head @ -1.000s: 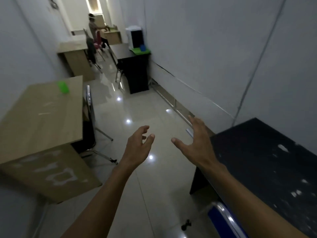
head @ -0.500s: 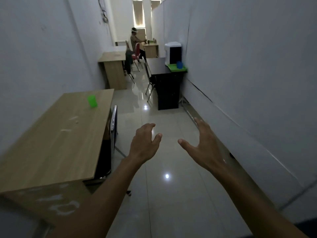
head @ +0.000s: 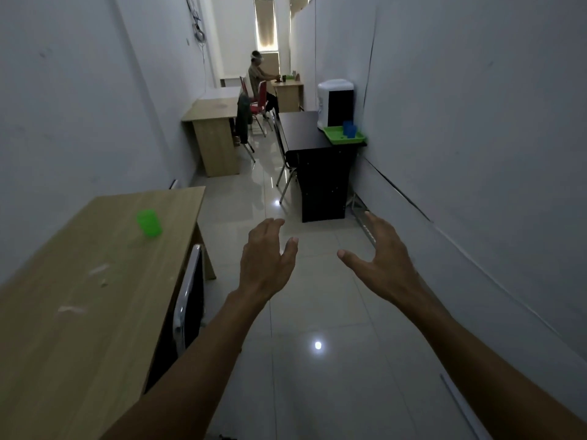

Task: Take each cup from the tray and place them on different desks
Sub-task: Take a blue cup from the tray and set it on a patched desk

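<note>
A green cup [head: 148, 223] stands upright on the near wooden desk [head: 79, 300] at my left. Far ahead on the right, a green tray [head: 342, 135] lies on the corner of a black desk [head: 301, 130], and a blue cup [head: 348, 128] stands in it. My left hand [head: 266, 261] and my right hand [head: 379, 260] are both stretched out in front of me over the tiled floor, fingers spread and relaxed, holding nothing.
A white water dispenser [head: 334, 102] stands behind the tray. A chair [head: 187, 308] is tucked under the near desk, another chair [head: 284, 160] at the black desk. A second wooden desk [head: 212, 117] is further left. A person [head: 259, 82] sits at the far end. Walls close both sides.
The view has swung left and up along the corridor; the black desk at my right has left the frame and the tray desk looks closer. Both hands stay empty and spread.
</note>
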`<action>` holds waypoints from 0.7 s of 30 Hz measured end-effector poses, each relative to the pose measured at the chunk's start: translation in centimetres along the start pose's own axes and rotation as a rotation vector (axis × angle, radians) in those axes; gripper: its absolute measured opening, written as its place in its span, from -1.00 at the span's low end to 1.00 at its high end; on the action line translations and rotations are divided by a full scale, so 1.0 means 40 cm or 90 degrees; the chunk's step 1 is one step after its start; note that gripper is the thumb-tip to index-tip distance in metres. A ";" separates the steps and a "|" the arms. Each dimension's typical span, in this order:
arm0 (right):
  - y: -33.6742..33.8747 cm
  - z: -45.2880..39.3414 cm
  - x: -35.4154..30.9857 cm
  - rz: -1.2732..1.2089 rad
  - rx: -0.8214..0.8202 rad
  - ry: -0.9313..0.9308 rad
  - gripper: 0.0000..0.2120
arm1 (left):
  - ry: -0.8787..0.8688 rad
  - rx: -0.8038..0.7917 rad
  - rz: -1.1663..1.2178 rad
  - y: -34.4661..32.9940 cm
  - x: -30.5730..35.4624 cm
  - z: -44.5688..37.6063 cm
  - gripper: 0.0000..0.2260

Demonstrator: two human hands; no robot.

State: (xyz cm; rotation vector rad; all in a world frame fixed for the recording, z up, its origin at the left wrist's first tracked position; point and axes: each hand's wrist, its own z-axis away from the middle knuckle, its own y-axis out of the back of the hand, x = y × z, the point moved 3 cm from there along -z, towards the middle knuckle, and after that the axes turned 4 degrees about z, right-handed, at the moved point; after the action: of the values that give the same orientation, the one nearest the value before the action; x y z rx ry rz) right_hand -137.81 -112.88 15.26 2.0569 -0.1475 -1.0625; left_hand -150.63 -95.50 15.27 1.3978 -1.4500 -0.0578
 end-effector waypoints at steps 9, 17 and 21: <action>-0.125 -0.529 0.126 0.008 0.013 -0.056 -0.15 | -0.018 -0.040 0.010 -0.217 -0.125 -0.530 -0.60; -0.176 -1.006 0.350 0.022 0.049 -0.053 -0.14 | -0.050 -0.039 0.013 -0.471 -0.203 -0.989 -0.60; -0.193 -1.268 0.445 0.001 0.031 -0.050 -0.16 | -0.036 -0.046 0.021 -0.594 -0.220 -1.223 -0.59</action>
State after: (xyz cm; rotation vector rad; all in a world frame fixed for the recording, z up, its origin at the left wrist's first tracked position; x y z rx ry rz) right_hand -91.29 -84.89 15.19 2.0588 -0.2172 -1.1498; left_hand -103.40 -67.19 15.18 1.3229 -1.5024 -0.1287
